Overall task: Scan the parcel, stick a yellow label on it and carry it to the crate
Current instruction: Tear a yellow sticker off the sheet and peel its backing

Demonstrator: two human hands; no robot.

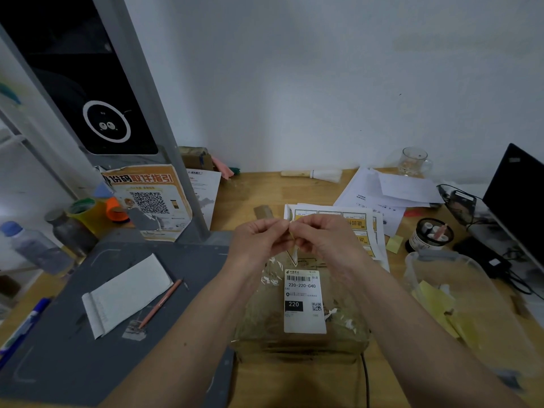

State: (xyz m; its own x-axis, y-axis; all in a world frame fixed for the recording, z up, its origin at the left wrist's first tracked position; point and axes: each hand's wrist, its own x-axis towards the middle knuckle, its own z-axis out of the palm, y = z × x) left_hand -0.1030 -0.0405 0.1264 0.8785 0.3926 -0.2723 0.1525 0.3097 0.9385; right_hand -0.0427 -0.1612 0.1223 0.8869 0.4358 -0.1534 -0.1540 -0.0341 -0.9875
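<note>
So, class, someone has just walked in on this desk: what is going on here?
A person is working a small yellow label between both hands, the left hand and right hand pinching it above a tape-wrapped parcel on the desk. The parcel carries only its white shipping label. A label sheet lies just behind.

Parcel pickup counter: scanner stand point(117, 83) and QR pickup poster point(150, 201) at left of frame, label sheets point(362, 222) and paperwork point(391, 189) on wooden bench point(250, 189), centre right.
</note>
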